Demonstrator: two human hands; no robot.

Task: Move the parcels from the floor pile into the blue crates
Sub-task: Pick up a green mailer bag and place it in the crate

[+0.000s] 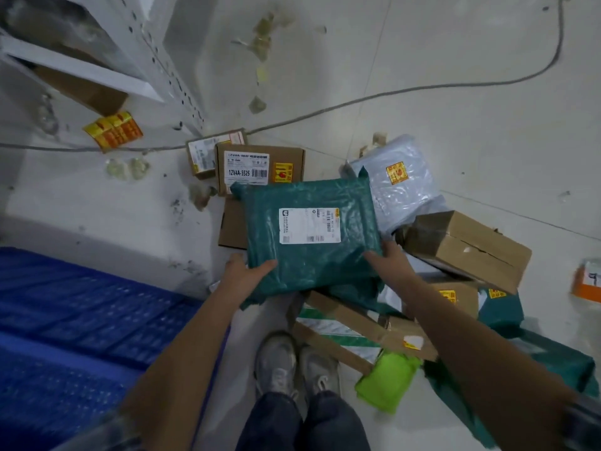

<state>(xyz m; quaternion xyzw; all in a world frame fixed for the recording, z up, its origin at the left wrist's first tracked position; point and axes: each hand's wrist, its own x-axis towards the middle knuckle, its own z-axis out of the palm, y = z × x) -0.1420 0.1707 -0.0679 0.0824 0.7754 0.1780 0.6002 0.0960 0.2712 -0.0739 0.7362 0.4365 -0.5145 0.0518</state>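
A dark green plastic-wrapped parcel with a white shipping label is held over the floor pile. My left hand grips its near left corner and my right hand grips its near right edge. The pile spreads beneath and to the right: a brown carton, a pale grey bag, a labelled brown box, flat cardboard mailers, a lime green bag and more green bags. A blue crate fills the lower left.
White metal shelving stands at the upper left with a brown box under it. A grey cable runs across the pale tiled floor. My shoes stand between the crate and the pile. An orange packet lies at the right edge.
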